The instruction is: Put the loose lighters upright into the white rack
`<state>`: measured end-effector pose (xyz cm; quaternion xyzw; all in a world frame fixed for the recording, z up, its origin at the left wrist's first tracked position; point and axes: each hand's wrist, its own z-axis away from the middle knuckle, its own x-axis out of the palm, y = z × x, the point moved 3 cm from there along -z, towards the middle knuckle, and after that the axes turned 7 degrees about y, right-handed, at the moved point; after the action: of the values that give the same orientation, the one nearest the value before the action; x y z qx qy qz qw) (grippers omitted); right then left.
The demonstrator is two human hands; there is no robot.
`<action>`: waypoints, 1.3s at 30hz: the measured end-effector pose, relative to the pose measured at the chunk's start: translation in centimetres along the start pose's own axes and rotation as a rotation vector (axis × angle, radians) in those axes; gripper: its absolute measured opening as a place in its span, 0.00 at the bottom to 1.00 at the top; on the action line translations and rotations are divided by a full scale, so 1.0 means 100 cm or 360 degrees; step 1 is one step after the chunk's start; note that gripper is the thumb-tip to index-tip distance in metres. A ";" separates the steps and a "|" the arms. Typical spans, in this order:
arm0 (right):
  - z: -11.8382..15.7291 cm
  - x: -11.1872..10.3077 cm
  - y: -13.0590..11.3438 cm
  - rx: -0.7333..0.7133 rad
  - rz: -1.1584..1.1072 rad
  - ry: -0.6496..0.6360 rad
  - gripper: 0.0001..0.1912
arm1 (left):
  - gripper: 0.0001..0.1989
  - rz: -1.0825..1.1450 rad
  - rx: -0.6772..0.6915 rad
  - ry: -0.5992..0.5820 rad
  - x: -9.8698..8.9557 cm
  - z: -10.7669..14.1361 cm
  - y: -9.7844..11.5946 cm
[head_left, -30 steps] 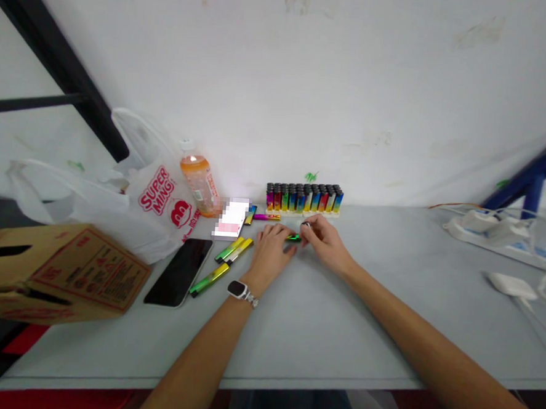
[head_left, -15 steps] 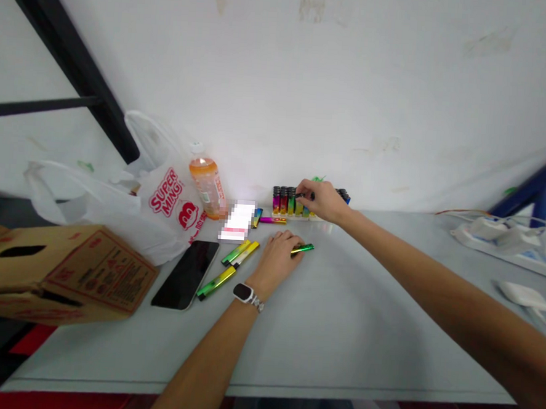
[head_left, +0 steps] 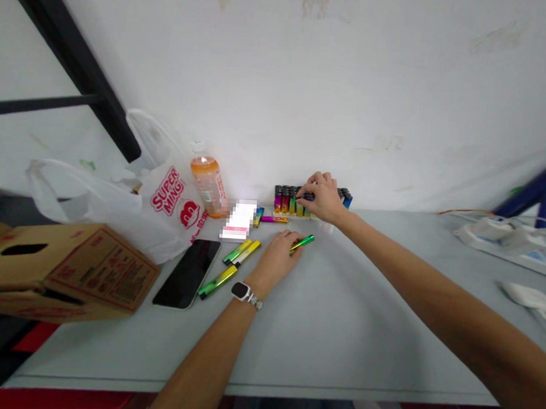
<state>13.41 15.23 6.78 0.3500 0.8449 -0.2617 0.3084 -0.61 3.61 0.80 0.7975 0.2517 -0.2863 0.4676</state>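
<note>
A row of colourful lighters (head_left: pixel 285 201) with black tops stands in a tray against the wall. My right hand (head_left: pixel 322 198) is over the middle of that row, fingers pinched at the lighter tops; what lies between them is too small to make out. Nearer me, my left hand (head_left: pixel 280 254) rests low over the table, closed on a green lighter (head_left: pixel 303 244) that sticks out to the right. Left of it lie several yellow-green lighters (head_left: pixel 218 282). A pink-and-yellow lighter (head_left: pixel 274 219) and a blue one (head_left: pixel 258 217) lie left of the row's front.
A black phone (head_left: pixel 187 274), a cardboard box (head_left: pixel 106 273), a white plastic bag (head_left: pixel 162 204) and an orange drink bottle (head_left: pixel 209 185) stand or lie at the left. A power strip (head_left: pixel 511 244) and white charger (head_left: pixel 529 297) lie at the right.
My right hand's fingers have shifted and risen a little at the row. The green lighter in my left hand has tilted, its far end now higher.
</note>
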 end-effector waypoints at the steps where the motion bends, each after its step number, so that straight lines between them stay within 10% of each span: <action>1: 0.001 0.002 0.002 0.0054 -0.0035 0.0009 0.08 | 0.10 0.0057 -0.0020 0.0015 0.001 0.000 0.000; 6: 0.007 0.009 0.013 0.0274 -0.0244 0.0062 0.08 | 0.09 0.0265 -0.0081 0.0063 0.005 0.000 -0.001; 28: 0.004 0.014 0.016 -0.0001 -0.0200 -0.0035 0.07 | 0.05 0.0505 -0.0262 0.0074 0.010 -0.002 -0.004; 39: 0.039 -0.008 -0.005 0.0180 -0.0148 0.0278 0.18 | 0.06 0.0818 -0.0402 0.0175 0.010 -0.005 -0.007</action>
<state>14.77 12.00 4.86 0.3487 0.8678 -0.2915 0.2008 -0.26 4.44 -0.11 0.7850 0.1001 -0.0811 0.6060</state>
